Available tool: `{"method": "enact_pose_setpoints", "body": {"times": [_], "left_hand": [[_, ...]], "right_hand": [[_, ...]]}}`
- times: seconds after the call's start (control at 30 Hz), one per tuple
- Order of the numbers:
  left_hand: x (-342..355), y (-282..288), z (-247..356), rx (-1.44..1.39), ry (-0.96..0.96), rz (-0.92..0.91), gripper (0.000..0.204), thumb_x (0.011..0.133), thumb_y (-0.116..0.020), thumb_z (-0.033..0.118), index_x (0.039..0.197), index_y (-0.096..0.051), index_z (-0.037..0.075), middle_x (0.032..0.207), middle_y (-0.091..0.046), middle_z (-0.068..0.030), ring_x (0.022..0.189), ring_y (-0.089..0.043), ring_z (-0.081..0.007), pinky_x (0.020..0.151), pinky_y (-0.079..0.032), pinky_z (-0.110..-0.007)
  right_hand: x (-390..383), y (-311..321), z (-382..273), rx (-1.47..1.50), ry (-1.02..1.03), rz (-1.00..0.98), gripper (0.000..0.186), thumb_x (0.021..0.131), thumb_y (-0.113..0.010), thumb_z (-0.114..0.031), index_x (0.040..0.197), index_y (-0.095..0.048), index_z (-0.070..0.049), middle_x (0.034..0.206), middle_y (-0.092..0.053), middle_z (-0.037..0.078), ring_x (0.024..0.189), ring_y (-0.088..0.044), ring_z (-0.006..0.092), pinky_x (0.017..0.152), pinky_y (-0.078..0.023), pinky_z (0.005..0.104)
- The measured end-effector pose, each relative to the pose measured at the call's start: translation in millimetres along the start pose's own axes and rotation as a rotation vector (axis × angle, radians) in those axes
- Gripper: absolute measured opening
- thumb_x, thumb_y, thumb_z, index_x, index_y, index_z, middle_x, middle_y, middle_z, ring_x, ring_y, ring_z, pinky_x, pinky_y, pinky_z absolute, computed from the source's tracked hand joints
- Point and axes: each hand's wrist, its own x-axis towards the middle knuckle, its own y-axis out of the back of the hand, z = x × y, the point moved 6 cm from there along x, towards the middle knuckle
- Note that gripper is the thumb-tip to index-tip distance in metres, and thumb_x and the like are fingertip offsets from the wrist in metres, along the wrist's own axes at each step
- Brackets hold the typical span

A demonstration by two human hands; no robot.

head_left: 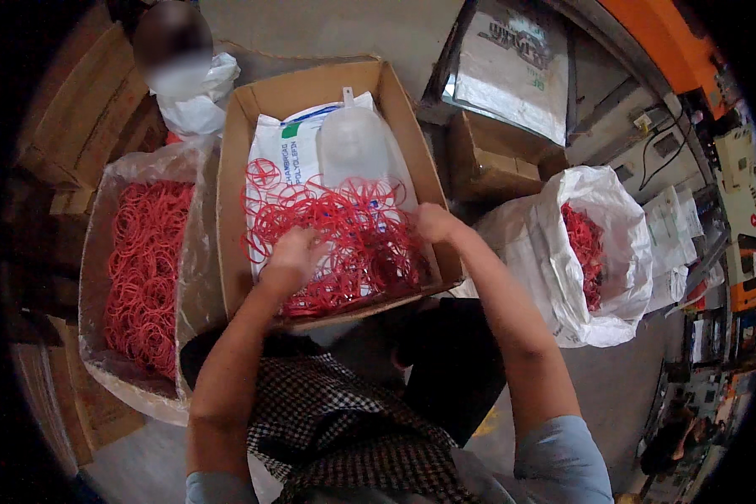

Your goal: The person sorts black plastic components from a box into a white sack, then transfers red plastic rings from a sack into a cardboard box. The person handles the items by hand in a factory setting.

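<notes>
Both hands work in a pile of red rubber bands (344, 239) lying on a white printed sack (281, 151) inside an open cardboard box (231, 210) on the person's lap. The left hand (294, 256) is curled shut on bands; the right hand (433, 223) pinches bands at the pile's right edge. A clear plastic scoop (353, 143) lies behind the pile. A plastic-lined carton (101, 277) of bands stands left, a white bag (613, 244) of bands right, on the grey floor (613, 386).

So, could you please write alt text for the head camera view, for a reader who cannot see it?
A person's left hand and right hand dig into a pile of red rubber bands in an open cardboard box on their lap. A plastic-lined box of red bands stands to the left and a white sack holding more to the right.
</notes>
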Motion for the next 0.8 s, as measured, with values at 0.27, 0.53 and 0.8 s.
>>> {"method": "enact_pose_setpoints", "body": {"times": [0.27, 0.53, 0.8], "left_hand": [[14, -19, 19, -0.928, 0.143, -0.119, 0.023, 0.090, -0.042, 0.017, 0.083, -0.052, -0.002, 0.067, -0.056, -0.0075, 0.059, -0.057, -0.0130, 0.053, -0.047, -0.025], [8, 3, 43, -0.648, -0.007, 0.086, 0.019, 0.090, -0.041, 0.015, 0.082, -0.051, 0.000, 0.059, -0.056, -0.0078, 0.055, -0.058, -0.0142, 0.049, -0.045, -0.026], [10, 4, 26, -1.302, 0.297, -0.017, 0.026, 0.091, -0.039, 0.022, 0.074, -0.048, 0.004, 0.046, -0.041, 0.0000, 0.037, -0.036, -0.0096, 0.036, -0.028, -0.023]], "right_hand": [[-54, 21, -87, 0.565, 0.531, 0.366, 0.023, 0.086, -0.049, -0.021, 0.089, -0.054, 0.002, 0.083, -0.060, 0.012, 0.077, -0.059, 0.0205, 0.069, -0.045, 0.0321], [-83, 28, -130, 0.479, 0.749, 0.713, 0.017, 0.081, -0.057, -0.015, 0.090, -0.058, 0.000, 0.084, -0.059, 0.013, 0.079, -0.058, 0.0186, 0.069, -0.045, 0.0269], [-59, 22, -108, 1.625, 0.619, -0.090, 0.035, 0.088, -0.044, -0.022, 0.106, -0.048, 0.008, 0.102, -0.056, 0.019, 0.096, -0.055, 0.0253, 0.085, -0.044, 0.0335]]}}
